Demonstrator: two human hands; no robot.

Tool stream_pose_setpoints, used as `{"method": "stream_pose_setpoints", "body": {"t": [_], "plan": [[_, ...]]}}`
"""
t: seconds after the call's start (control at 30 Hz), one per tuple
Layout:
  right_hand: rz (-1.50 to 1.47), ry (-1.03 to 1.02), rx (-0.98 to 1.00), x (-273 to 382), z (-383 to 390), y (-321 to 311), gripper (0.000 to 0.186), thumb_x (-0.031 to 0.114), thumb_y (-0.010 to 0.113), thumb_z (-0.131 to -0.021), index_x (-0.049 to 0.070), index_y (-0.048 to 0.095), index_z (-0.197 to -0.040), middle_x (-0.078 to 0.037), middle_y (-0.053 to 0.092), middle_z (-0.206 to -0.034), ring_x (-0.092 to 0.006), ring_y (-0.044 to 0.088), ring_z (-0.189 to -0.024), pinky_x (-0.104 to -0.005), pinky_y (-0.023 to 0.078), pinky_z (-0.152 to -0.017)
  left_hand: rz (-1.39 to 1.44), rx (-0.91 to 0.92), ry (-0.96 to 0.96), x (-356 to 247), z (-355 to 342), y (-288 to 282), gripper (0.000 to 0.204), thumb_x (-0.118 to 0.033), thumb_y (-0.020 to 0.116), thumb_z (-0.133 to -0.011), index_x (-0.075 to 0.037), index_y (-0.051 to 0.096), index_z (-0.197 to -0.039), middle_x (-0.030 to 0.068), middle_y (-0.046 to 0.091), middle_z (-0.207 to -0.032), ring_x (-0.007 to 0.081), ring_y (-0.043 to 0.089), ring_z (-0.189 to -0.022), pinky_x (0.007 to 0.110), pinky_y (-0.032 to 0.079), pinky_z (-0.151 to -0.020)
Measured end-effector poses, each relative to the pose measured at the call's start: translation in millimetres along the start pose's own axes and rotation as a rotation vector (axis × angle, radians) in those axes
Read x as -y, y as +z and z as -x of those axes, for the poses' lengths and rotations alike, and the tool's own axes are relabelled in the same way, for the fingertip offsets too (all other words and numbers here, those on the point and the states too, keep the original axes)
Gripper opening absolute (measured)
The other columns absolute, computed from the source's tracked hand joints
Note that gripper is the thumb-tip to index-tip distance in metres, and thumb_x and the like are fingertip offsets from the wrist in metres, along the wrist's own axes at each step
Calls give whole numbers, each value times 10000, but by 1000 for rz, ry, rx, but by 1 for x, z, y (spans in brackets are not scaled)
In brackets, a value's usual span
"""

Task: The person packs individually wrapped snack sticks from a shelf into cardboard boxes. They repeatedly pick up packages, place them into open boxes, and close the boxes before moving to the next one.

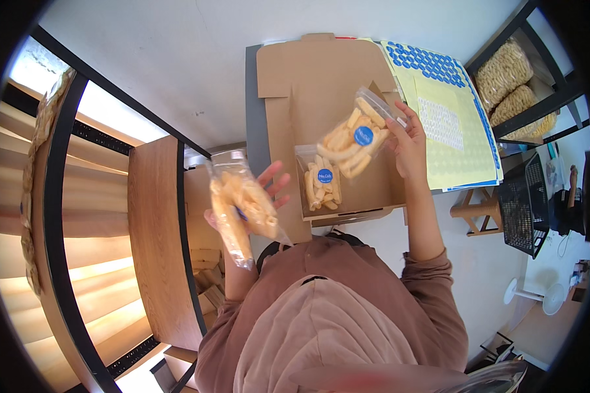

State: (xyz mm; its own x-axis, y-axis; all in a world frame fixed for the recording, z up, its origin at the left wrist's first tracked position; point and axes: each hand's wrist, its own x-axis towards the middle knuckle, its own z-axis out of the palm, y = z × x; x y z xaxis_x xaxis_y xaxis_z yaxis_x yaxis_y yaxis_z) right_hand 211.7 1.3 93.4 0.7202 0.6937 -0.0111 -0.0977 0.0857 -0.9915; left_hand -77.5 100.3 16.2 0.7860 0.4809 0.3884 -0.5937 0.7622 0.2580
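My left hand (273, 184) is closed around clear plastic bags of pale yellow snack sticks (252, 203), apparently two together, left of the box. A blue label shows only partly between them, and the bags cover much of my palm. On the right, my right hand (410, 145) pinches the edge of another snack bag (354, 141), tilted above the box, its round blue label facing up. Below it stands an open cardboard box (318, 78) with its lid folded back. One more labelled snack bag (322, 187) lies inside, at the box's near left.
Yellow sheets of round blue stickers (452, 98) lie right of the box. A black-framed rack (531, 78) holds large bags of snacks at the far right, above a wooden stool (482, 211) and a black crate (524, 209). A wooden shelf (157, 242) stands left.
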Motion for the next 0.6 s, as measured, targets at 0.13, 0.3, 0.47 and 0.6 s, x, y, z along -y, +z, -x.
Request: {"method": "stream_pose_setpoints", "body": {"t": [0.13, 0.3, 0.47, 0.6], "plan": [[-168, 196, -24, -42, -15, -7, 449, 49, 535, -868, 39, 353, -1278, -131, 479, -1160, -191, 548, -1007, -335, 501, -815, -75, 8, 53, -17, 25, -28, 942, -614, 722, -634, -218, 328, -1393, 209, 96, -1480, 409, 129, -1356, 600, 172, -1063], [-272, 375, -64, -77, -26, 8, 529, 34, 524, -858, 30, 262, -1318, -142, 443, -1169, -231, 503, -1065, -397, 457, -895, 91, 55, 124, -16, 39, -43, 948, -576, 733, -650, -201, 298, -1404, 203, 116, -1475, 408, 149, -1351, 616, 205, -1048], [59, 393, -17, -92, -19, 19, 608, 63, 591, -801, 5, 273, -1315, -158, 425, -1219, -253, 474, -1111, -378, 433, -925, 154, 9, 168, -18, 44, -42, 949, -528, 744, -660, -184, 277, -1410, 201, 150, -1463, 404, 175, -1343, 621, 235, -1036], [444, 224, -40, -99, -27, 8, 632, 94, 651, -734, -6, 353, -1283, -175, 422, -1249, -269, 464, -1128, -353, 401, -958, 137, -73, 180, -18, 42, -31, 884, -481, 699, -700, -127, 288, -1398, 217, 229, -1429, 418, 246, -1312, 608, 282, -1020]]}}
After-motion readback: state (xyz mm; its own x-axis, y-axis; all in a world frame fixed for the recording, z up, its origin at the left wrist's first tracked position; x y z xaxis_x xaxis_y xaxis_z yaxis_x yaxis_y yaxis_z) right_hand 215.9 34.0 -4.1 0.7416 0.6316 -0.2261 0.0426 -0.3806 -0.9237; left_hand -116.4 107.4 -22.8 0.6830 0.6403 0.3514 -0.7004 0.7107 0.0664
